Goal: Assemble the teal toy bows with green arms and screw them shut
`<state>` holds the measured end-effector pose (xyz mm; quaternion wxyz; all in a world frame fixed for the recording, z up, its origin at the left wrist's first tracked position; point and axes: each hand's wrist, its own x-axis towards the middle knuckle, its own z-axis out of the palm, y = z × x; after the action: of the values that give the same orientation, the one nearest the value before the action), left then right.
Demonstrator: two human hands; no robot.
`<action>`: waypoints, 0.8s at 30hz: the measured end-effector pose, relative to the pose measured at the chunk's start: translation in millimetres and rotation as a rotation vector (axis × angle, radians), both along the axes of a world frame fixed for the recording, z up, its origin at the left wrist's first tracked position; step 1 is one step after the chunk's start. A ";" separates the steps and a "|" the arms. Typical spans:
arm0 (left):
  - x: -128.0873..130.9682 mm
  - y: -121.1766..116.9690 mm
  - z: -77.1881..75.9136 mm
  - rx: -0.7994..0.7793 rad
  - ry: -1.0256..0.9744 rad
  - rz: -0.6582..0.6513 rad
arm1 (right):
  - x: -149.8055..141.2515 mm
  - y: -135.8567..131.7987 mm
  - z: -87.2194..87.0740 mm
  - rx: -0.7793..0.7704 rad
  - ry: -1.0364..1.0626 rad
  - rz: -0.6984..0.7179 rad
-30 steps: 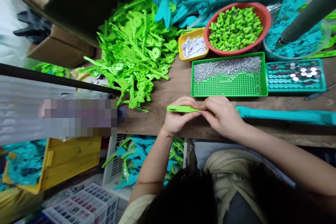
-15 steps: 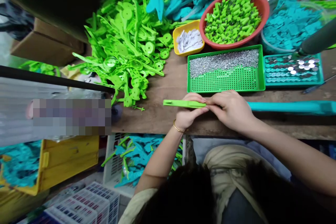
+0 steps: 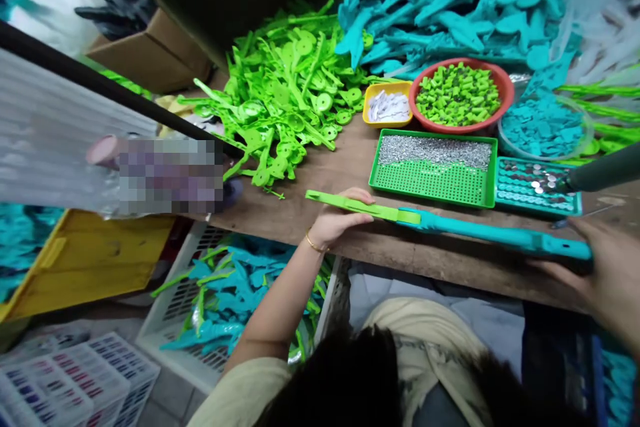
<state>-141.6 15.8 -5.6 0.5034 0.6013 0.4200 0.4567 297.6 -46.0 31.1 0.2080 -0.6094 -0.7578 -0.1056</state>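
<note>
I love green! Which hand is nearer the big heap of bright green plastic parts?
Left: the left hand is close in front of the heap; the right hand is much farther right.

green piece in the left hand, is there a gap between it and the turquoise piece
No, the green piece in the left hand meets the turquoise piece end to end.

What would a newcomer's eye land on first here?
Probably the heap of lime-green parts, left of centre on the wooden table, and the pile of teal parts at the top, right of centre. Next, the long piece along the table's near edge: its lime-green section in the left hand, its teal end at the right hand. The red bowl of small green pieces stands out, behind the green tray of shiny metal bits.
</note>
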 end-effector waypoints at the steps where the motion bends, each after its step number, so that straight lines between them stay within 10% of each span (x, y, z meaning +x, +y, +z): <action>1: -2.7 -8.4 1.1 0.005 0.008 0.099 | 0.2 1.3 -2.7 0.036 -0.035 0.076; 5: 2.0 -56.6 22.6 0.538 0.189 0.841 | -37.9 -7.8 19.2 0.060 -0.178 0.252; 6: 7.4 -69.0 31.9 0.732 0.290 0.911 | -55.3 -11.1 29.9 0.097 -0.207 0.245; 8: 18.7 -88.5 51.9 0.902 0.572 0.646 | -95.6 -14.6 52.8 0.108 -0.272 0.321; 12: 11.2 -104.6 74.8 0.780 0.794 0.187 | -168.6 -8.7 96.6 0.090 -0.215 0.597; 16: -44.8 -113.4 58.2 0.534 0.637 0.584 | -192.2 33.0 119.8 0.148 0.139 0.701; 20: -86.3 -119.1 25.4 0.169 0.390 0.810 | -212.4 152.0 90.9 0.046 0.266 0.287; 24: -94.4 -113.0 3.8 -0.011 0.196 0.778 | -258.1 267.0 36.2 -0.281 -0.009 0.318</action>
<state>-236.0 -97.2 -1.8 0.2537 0.4354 0.6649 0.5513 39.4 221.0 67.3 0.1319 -0.5045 -0.8526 0.0325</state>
